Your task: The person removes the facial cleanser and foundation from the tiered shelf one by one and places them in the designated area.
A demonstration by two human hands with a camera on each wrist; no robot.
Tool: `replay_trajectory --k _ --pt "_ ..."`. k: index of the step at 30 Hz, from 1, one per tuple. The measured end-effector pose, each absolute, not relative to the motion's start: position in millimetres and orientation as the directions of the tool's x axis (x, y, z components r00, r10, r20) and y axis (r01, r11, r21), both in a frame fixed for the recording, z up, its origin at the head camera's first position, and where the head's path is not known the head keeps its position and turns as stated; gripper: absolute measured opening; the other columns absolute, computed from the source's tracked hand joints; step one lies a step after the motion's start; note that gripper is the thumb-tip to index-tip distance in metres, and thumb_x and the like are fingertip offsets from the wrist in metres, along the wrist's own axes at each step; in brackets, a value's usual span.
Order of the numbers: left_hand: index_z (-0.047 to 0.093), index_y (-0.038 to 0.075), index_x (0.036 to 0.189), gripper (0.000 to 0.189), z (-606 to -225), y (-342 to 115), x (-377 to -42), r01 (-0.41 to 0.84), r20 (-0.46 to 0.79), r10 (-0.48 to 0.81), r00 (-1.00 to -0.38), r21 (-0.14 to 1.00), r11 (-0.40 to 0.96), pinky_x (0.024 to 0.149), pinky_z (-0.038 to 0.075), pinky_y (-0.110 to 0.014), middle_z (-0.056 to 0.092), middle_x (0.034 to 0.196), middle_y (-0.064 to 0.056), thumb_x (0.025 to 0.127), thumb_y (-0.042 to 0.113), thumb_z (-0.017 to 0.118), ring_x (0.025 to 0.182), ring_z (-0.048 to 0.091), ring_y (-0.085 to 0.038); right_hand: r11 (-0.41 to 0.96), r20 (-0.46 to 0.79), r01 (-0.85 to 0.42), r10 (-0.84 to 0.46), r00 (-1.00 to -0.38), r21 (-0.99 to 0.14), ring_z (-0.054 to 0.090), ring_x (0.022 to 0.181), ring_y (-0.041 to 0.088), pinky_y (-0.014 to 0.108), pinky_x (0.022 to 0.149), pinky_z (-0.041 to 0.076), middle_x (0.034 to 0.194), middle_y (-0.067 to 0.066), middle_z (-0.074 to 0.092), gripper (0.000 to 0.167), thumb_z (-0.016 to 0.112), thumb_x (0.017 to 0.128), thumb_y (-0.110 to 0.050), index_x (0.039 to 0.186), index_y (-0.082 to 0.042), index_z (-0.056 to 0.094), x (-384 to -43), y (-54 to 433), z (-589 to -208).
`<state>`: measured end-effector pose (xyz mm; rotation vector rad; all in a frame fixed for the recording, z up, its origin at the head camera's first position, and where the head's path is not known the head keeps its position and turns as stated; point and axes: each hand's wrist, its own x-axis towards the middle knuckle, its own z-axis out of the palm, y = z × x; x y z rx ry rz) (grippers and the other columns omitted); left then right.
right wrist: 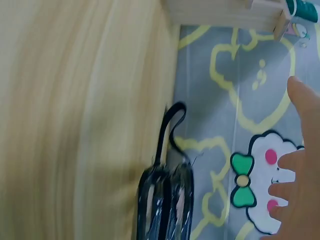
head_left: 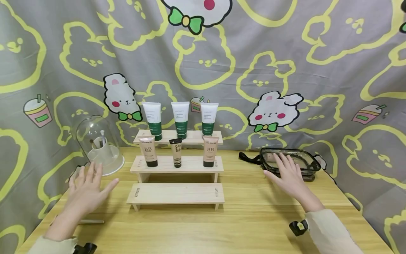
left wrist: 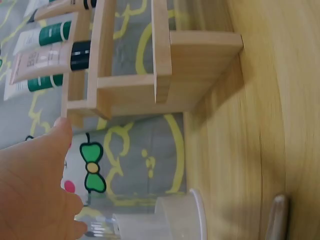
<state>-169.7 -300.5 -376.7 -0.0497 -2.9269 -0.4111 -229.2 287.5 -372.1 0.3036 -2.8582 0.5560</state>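
Note:
In the head view my left hand (head_left: 85, 190) hovers with spread fingers in front of a clear dome (head_left: 96, 135) that covers a white cup with brushes. My right hand (head_left: 289, 178), fingers also spread, is above the table near a clear pouch (head_left: 312, 165) with black edging and a black strap. Both hands hold nothing. Between them stands a three-step wooden rack (head_left: 176, 193). Its top step bears three white-and-green tubes (head_left: 180, 120). On the middle step are two beige BB tubes (head_left: 148, 151) and a smaller black-topped tube (head_left: 176, 152). The bottom step is bare.
A thin, light-coloured stick (head_left: 91, 221) lies on the wooden table (head_left: 190, 233) near the left wrist, partly hidden by it. Behind the table hangs a grey curtain (head_left: 215, 70) with yellow outlines and cartoon rabbits. A tube-like item shows inside the pouch.

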Motion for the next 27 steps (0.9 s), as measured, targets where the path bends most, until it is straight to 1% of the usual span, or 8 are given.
replay_trajectory --k 4,9,12,16,19,21,24,27 --pt "-0.005 -0.001 0.145 0.085 -376 -293 -168 0.100 0.225 0.041 -0.974 0.259 0.961 0.093 -0.028 -0.056 -0.007 0.145 -0.032 0.094 0.054 0.035 0.128 -0.023 -0.046 0.861 0.285 -0.309 -0.203 -0.937 -0.405 0.003 0.133 0.046 0.068 0.101 0.001 0.147 0.027 0.013 0.080 0.053 0.090 -0.047 0.146 -0.003 0.017 -234 274 -367" --pt "-0.005 0.000 0.145 0.084 -376 -282 -166 0.147 0.248 0.079 -0.966 0.270 0.952 0.095 -0.024 -0.059 -0.008 0.147 -0.029 0.094 0.052 0.038 0.129 -0.020 -0.045 0.767 0.303 -0.390 -0.264 -0.916 -0.510 0.003 0.136 0.039 0.065 0.103 0.006 0.149 0.022 0.013 0.076 0.055 0.091 -0.041 0.147 -0.005 0.018 -240 254 -361" --pt "-0.005 0.000 0.145 0.085 -378 -276 -166 0.164 0.244 0.095 -0.965 0.284 0.944 0.096 -0.022 -0.059 -0.011 0.147 -0.027 0.094 0.051 0.039 0.130 -0.018 -0.045 0.715 0.325 -0.431 -0.292 -0.899 -0.551 0.009 0.135 0.037 0.062 0.104 0.012 0.148 0.021 0.017 0.074 0.057 0.091 -0.039 0.146 -0.006 0.020 -244 240 -356" --pt "-0.004 -0.003 0.144 0.085 -380 -273 -166 0.187 0.226 0.119 -0.967 0.307 0.933 0.099 -0.020 -0.057 -0.009 0.147 -0.027 0.095 0.049 0.041 0.130 -0.013 -0.047 0.660 0.346 -0.446 -0.287 -0.893 -0.604 0.020 0.133 0.036 0.058 0.104 0.022 0.146 0.019 0.024 0.072 0.059 0.090 -0.038 0.145 -0.006 0.025 -246 218 -347" --pt "-0.002 -0.005 0.144 0.085 -383 -272 -166 0.220 0.223 0.150 -0.963 0.334 0.916 0.103 -0.013 -0.057 -0.005 0.146 -0.030 0.095 0.046 0.044 0.131 -0.008 -0.047 0.610 0.362 -0.452 -0.273 -0.891 -0.651 0.029 0.129 0.033 0.054 0.103 0.027 0.143 0.017 0.033 0.070 0.062 0.088 -0.036 0.142 -0.006 0.031 -248 204 -343" --pt "0.001 -0.006 0.144 0.085 -385 -272 -167 0.247 0.229 0.173 -0.958 0.351 0.903 0.105 -0.005 -0.058 -0.001 0.146 -0.032 0.094 0.045 0.047 0.132 -0.003 -0.048 0.559 0.380 -0.465 -0.269 -0.885 -0.687 0.036 0.125 0.031 0.051 0.101 0.032 0.137 0.016 0.040 0.065 0.065 0.087 -0.032 0.139 -0.006 0.036 -250 194 -342" --pt "0.007 -0.009 0.143 0.085 -388 -271 -167 0.278 0.236 0.199 -0.951 0.377 0.883 0.105 0.004 -0.060 0.004 0.145 -0.034 0.093 0.043 0.051 0.131 0.004 -0.049 0.475 0.404 -0.488 -0.274 -0.873 -0.732 0.044 0.118 0.030 0.046 0.097 0.040 0.128 0.016 0.048 0.058 0.068 0.085 -0.022 0.134 -0.004 0.042 -254 180 -341" --pt "0.016 -0.012 0.141 0.083 -390 -270 -167 0.298 0.237 0.218 -0.947 0.384 0.874 0.103 0.013 -0.062 0.012 0.144 -0.034 0.091 0.043 0.054 0.129 0.013 -0.051 0.401 0.413 -0.500 -0.287 -0.864 -0.768 0.047 0.114 0.034 0.045 0.093 0.044 0.122 0.021 0.051 0.053 0.067 0.085 -0.011 0.131 0.003 0.044 -251 163 -336"
